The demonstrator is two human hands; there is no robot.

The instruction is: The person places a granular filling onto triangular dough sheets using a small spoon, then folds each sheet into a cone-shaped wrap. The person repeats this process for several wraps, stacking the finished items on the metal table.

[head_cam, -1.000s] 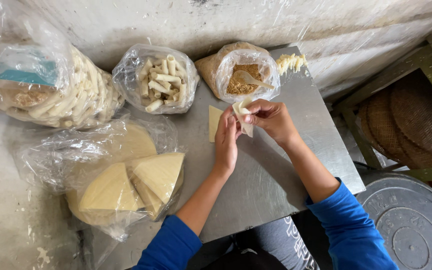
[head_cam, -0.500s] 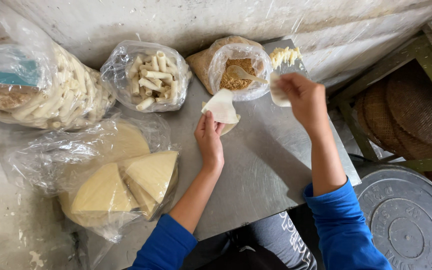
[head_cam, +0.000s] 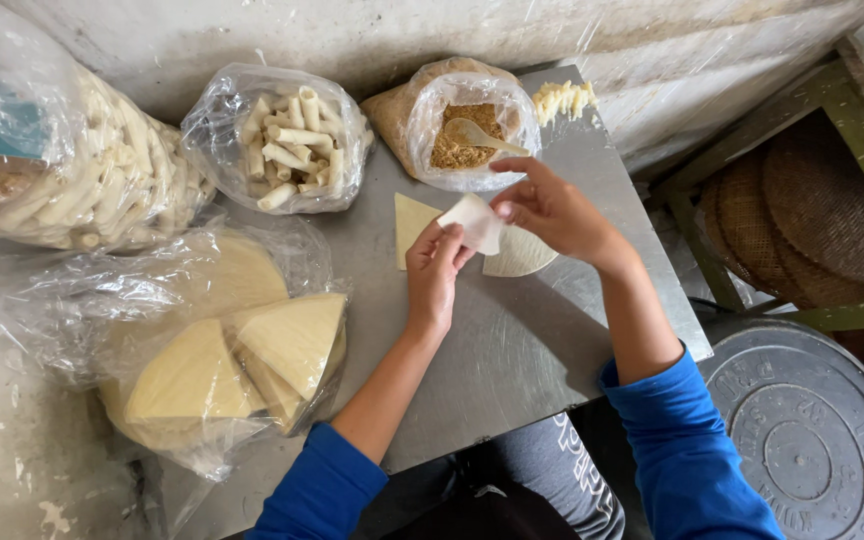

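Both hands pinch a small white wrapper (head_cam: 475, 221) over a grey desk (head_cam: 512, 350): left hand (head_cam: 435, 268) below it, right hand (head_cam: 552, 208) beside it. Just behind sits a bag of brown filling (head_cam: 467, 135) with a spoon (head_cam: 480, 134).

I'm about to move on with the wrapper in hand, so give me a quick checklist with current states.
1. Wrapper piece held by both hands: ok; left hand and right hand pinch it.
2. Filling bag open, spoon inside: ok.
3. Spare wrappers lying on the metal table: ok.
4. Bag of finished rolls open: ok.
5. Filling already in the held wrapper: cannot tell.
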